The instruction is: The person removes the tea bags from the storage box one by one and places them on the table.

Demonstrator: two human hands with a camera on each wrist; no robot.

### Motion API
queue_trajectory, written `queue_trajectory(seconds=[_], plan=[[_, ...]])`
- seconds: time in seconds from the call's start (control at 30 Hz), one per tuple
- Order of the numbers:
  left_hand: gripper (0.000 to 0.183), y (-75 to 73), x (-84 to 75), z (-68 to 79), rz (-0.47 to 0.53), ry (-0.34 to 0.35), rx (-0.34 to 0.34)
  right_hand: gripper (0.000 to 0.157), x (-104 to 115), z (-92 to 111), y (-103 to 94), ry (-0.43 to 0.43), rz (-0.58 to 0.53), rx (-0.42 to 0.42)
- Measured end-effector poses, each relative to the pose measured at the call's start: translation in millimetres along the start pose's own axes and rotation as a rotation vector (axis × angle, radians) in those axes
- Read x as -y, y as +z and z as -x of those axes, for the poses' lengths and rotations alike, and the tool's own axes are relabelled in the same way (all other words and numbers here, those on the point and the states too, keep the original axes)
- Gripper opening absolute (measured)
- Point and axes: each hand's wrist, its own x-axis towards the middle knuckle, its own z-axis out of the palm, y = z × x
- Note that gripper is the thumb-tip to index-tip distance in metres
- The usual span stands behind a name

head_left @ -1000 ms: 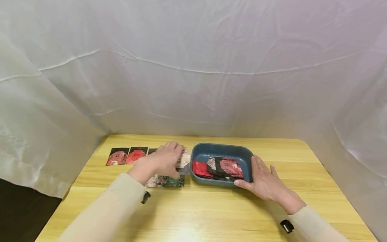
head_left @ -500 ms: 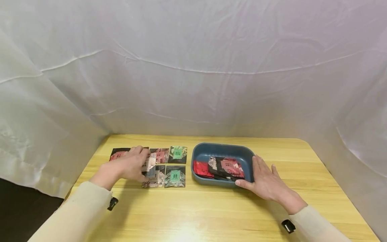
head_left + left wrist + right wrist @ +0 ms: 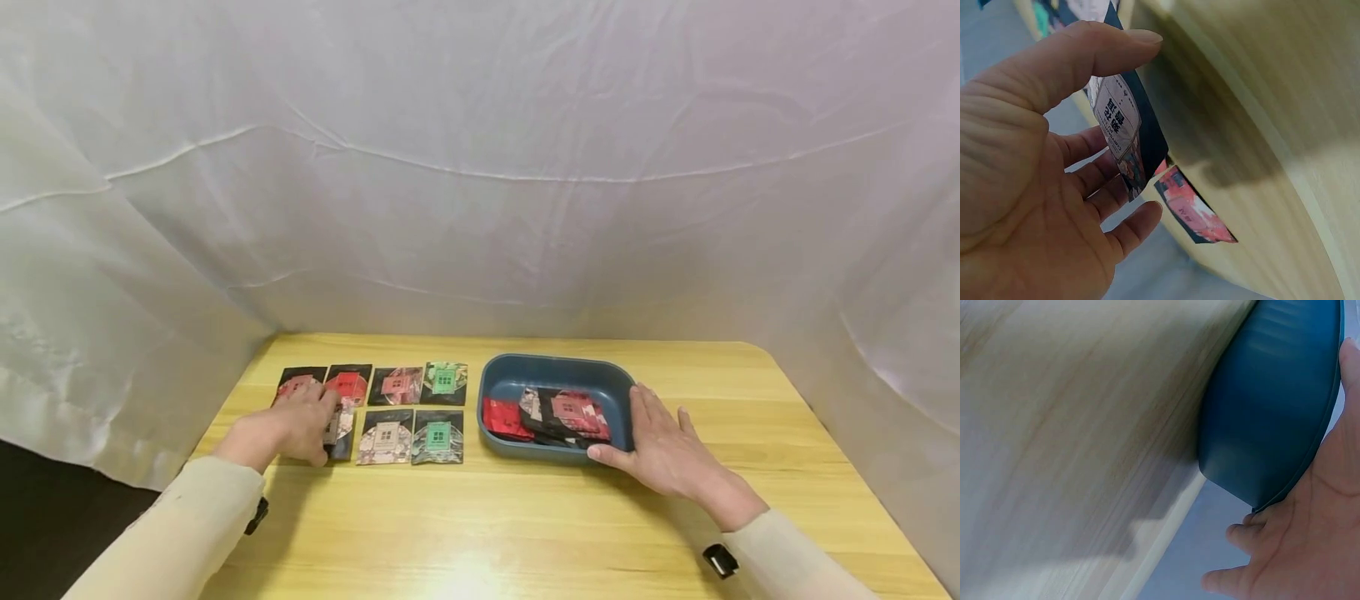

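My left hand [image 3: 296,425] pinches a dark flat sachet [image 3: 1124,119] with a pale pink label between thumb and fingers, tilted above the table at the left end of the front row. Just behind that hand lie a black-and-red sachet [image 3: 292,382], partly covered by it, and a bright red-labelled sachet [image 3: 347,384]. On the right, my right hand [image 3: 667,450] rests against the right end of a blue plastic bin [image 3: 555,362], fingers extended along its wall and thumb at the front rim. Inside the bin lie several red and black sachets [image 3: 570,410].
Between the left hand and the bin, a pink-labelled sachet [image 3: 397,385] and a green-labelled one [image 3: 445,382] lie in the back row. In front of them are a pale-labelled sachet [image 3: 386,437] and another green-labelled one [image 3: 438,437]. White cloth [image 3: 480,208] hangs behind the wooden table [image 3: 480,517].
My left hand has carried the sachet leftward from beside the bin, past the laid-out sachets, to the left end of the front row. The right hand has stayed at the bin.
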Motion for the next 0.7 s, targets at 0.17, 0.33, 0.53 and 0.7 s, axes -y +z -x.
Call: queue_trajectory(seconds=[0.17,0.33,0.53,0.7], plan=[[0.088,2.7,-4.1,-6.1,-0.024,0.002,0.027,0.129,-0.2,0.6,0.3,0.003,-0.005,0.004],[0.092,3.9,-5.9,-9.0,-0.023,-0.012,0.046,0.13,-0.1,0.6,-0.1,0.003,-0.01,0.011],[0.088,6.0,-4.8,-11.1,-0.039,-0.008,0.052,0.13,0.2,0.1,-0.9,0.003,-0.015,0.012],[0.092,5.8,-4.9,-12.7,-0.046,-0.008,0.068,0.129,-0.3,-0.4,-0.7,0.002,-0.01,0.008]])
